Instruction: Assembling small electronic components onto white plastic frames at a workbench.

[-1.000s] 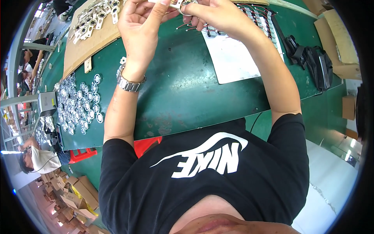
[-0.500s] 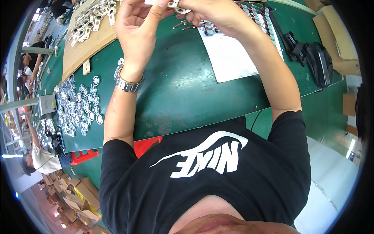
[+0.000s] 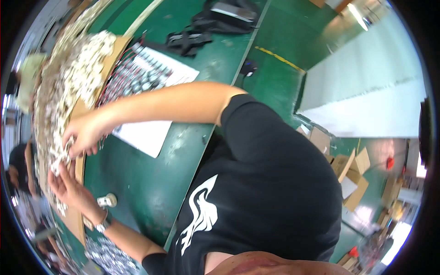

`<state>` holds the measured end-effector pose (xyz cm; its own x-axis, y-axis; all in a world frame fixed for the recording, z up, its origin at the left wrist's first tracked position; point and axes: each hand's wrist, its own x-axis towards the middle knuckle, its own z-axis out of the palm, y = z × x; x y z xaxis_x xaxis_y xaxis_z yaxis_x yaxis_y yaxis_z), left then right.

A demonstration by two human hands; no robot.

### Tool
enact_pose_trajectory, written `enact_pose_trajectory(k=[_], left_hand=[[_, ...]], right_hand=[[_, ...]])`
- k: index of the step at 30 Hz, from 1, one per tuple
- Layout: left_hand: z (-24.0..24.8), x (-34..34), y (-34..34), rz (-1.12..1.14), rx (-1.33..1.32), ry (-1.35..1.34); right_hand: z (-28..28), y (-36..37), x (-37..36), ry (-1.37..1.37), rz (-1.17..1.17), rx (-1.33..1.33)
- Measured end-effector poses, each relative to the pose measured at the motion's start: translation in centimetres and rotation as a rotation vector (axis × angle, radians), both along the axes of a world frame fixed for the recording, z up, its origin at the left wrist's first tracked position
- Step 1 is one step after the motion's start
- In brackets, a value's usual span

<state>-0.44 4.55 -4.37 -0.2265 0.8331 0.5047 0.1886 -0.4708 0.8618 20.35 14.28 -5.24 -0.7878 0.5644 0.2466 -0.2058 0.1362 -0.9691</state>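
Note:
My left hand, a metal watch on its wrist, has its fingers closed on a small white plastic part. Just beyond it, my right hand has curled fingers at the edge of the pile; something pale shows by its thumb, too blurred to make out. Both hands are over a large heap of cream-white plastic parts on cardboard. A single white part with a round end lies on the green table near my left wrist.
Small dark parts with red wires lie on a white sheet beyond my right forearm. Many shiny round pieces are spread by my left forearm. A black bag rests farther along the table. Open cardboard boxes stand on the floor.
The view has swung round, and both hands now reach over the heap of white parts at the left. A white part with a round end now lies alone on the table.

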Motion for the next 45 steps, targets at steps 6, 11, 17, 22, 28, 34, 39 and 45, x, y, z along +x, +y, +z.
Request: enact_pose_trajectory(k=[6, 11, 17, 22, 28, 34, 39, 45], left_hand=[[3.4, -8.0, 5.2, 0.125, -0.091, 0.457], [4.7, -22.1, 10.9, 0.260, -0.053, 0.448], [1.1, -23.5, 9.1, -0.110, -0.716, 0.894], [0.6, -12.3, -8.7, -0.265, -0.782, 1.238], [-1.0, -8.3, -12.7, -0.217, -0.823, 1.173], [-1.1, -6.7, -11.6, -0.207, -0.689, 1.171], [1.2, -6.1, -9.7, -0.083, -0.730, 0.978], [0.8, -5.7, -4.3, -0.093, -0.647, 0.537]], right_hand=[[2.0, 0.1, 1.7, -0.204, -0.135, 0.170], [3.0, -0.2, 1.9, -0.125, -0.068, 0.177], [3.1, 1.1, 3.6, -0.132, -0.157, 0.291], [4.7, 2.1, 3.0, -0.062, -0.148, 0.332], [5.6, 2.8, 3.5, -0.082, -0.168, 0.348], [6.0, 2.0, 6.2, -0.111, -0.311, 0.258], [9.6, -0.7, 10.1, -0.216, -0.357, 0.271], [0.6, 1.9, 6.8, -0.617, -0.281, 0.815]])
